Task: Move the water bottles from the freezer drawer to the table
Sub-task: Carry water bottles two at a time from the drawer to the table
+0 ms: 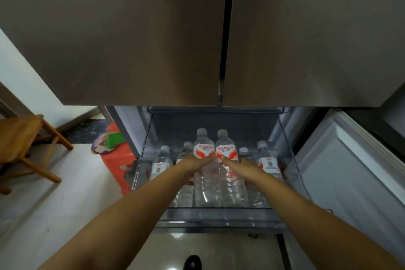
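Note:
The freezer drawer [219, 215] is pulled out below the fridge doors and holds several clear water bottles with grey caps. Two taller bottles with red and white labels lie side by side in the middle. My left hand [192, 165] grips the left one [203, 149], thumb on the label and fingers down its outer side. In the same way my right hand [238, 166] grips the right one [226, 149]. Smaller bottles lie at the left [162, 160] and right [266, 156] of the drawer, partly hidden by my arms.
The closed brown fridge doors [131, 39] hang over the drawer. An open white door [350, 171] stands at the right. A red plastic item [118, 160] sits against the drawer's left side, and a wooden stool [19, 138] stands further left on the pale tiled floor.

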